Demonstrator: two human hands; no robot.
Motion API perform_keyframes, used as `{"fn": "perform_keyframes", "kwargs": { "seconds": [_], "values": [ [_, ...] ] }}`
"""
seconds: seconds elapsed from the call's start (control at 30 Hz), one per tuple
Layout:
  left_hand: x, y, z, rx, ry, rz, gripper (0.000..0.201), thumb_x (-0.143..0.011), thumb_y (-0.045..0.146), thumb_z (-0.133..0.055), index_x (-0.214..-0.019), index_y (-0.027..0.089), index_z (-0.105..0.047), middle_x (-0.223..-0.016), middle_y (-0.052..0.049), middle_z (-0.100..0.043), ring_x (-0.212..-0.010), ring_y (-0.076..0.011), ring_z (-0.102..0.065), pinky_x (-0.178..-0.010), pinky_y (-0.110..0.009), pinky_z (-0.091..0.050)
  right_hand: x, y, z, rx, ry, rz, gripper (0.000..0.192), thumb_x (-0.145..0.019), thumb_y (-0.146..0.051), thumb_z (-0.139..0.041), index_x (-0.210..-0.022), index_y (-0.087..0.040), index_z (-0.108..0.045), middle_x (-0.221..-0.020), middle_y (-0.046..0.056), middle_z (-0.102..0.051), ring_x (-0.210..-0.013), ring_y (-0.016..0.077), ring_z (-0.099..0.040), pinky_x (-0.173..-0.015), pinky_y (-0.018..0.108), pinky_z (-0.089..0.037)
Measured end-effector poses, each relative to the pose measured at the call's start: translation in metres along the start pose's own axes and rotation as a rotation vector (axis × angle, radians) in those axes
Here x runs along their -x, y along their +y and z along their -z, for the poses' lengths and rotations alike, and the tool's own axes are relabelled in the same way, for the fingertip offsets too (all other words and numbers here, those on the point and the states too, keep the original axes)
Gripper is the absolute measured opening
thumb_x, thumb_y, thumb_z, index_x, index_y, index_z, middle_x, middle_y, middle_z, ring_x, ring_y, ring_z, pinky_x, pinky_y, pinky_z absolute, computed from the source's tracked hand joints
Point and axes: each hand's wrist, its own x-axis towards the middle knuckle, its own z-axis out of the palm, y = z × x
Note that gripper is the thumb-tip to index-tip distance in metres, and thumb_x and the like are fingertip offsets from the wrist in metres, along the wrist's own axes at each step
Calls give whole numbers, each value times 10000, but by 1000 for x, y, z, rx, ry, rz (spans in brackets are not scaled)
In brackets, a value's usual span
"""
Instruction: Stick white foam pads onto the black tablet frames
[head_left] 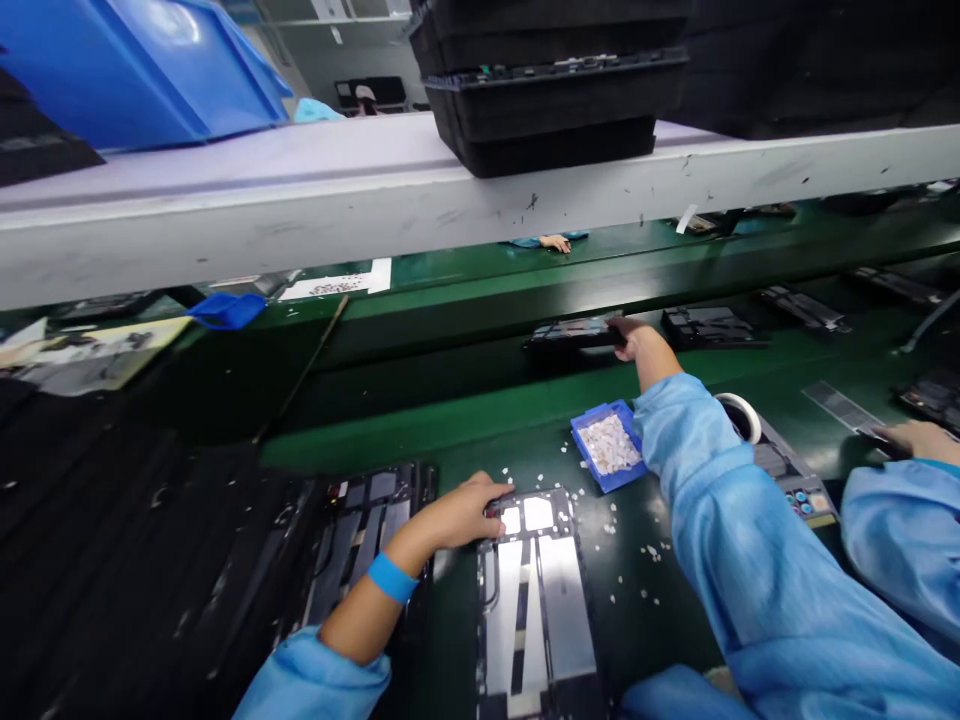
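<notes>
Left hand (469, 510) presses fingers flat on the near panel (536, 600); right hand (637, 340), at one o'clock, grips a finished-looking panel on the belt (574, 333).

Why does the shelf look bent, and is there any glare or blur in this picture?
Head view: the wide lens bows the white shelf; overhead light glares off the shiny panel under the left hand; the left side lies in deep shadow; the right hand and far belt look slightly soft.
</notes>
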Motion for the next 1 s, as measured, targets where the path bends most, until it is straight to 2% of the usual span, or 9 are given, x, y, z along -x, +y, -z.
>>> {"fn": "perform_keyframes", "kwargs": {
  "seconds": [0.1,0.23,0.37,0.47,0.53,0.63,0.7,0.87,1.0],
  "values": [
    [16,6,-12,28,208,-1,824,-608,335,-825,-1398,179,-648,-1393,-176,-602,-1278,-384,-587,-1107,-466,-456,32,-14,-6,-154,-103,-55,112,-1002,-221,-579,-1043,-127,-624,-830,44,-692,-758,151,-651,-666,285,-544],
    [47,21,-40,556,656,27,801,-832,574,-680,-1494,160,-498,-1389,-209,-609,-1202,-327,-641,-1024,-485,-527,135,9,0,-357,-218,15,160,-945,-282,-600,-1063,-177,-629,-902,59,-734,-830,194,-701,-704,315,-580],
    [76,53,-83,1117,673,-123,907,-864,701,-628,-1581,241,-317,-1399,-190,-633,-1126,-299,-702,-951,-471,-579,283,82,16,-645,-424,216,436,-864,-429,-726,-1239,-240,-609,-1255,92,-718,-1183,273,-670,-996,424,-568],
    [93,65,-109,1125,785,-105,775,-859,639,-660,-1512,286,-438,-1377,-109,-674,-1210,-298,-673,-1006,-440,-562,371,147,34,-602,-541,85,577,-852,-584,-741,-1309,-267,-587,-1363,111,-671,-1217,284,-657,-1075,466,-519],
    [102,60,-117,1090,774,10,703,-822,567,-697,-1428,247,-541,-1305,-89,-721,-1185,-306,-687,-995,-421,-566,403,185,50,-511,-736,-12,670,-803,-723,-730,-1262,-246,-628,-1265,139,-710,-1135,306,-691,-1007,469,-550],
    [108,43,-117,1057,528,141,687,-751,495,-724,-1344,166,-616,-1162,-112,-773,-1053,-330,-733,-915,-433,-588,417,226,80,-414,-967,-106,814,-740,-854,-682,-1247,-218,-635,-1041,136,-743,-951,299,-739,-795,404,-590],
    [106,32,-117,946,422,117,668,-767,453,-685,-1358,149,-617,-1176,-120,-765,-1099,-334,-716,-963,-443,-566,413,239,97,-319,-985,-120,780,-797,-853,-617,-1248,-216,-623,-930,100,-728,-841,266,-739,-662,335,-559],
    [93,11,-135,333,642,85,619,-827,382,-630,-1415,188,-616,-1312,-153,-665,-1307,-346,-584,-1163,-481,-417,392,247,110,278,-735,143,287,-907,-503,-643,-944,-221,-674,-769,41,-697,-704,208,-658,-683,326,-524],
    [94,-12,-158,314,770,133,690,-883,492,-614,-1507,208,-533,-1532,-174,-498,-1479,-347,-431,-1253,-484,-301,380,257,93,262,-544,255,543,-929,-486,-603,-1401,-219,-597,-1331,160,-662,-1158,303,-671,-969,432,-555]
  ]
}}
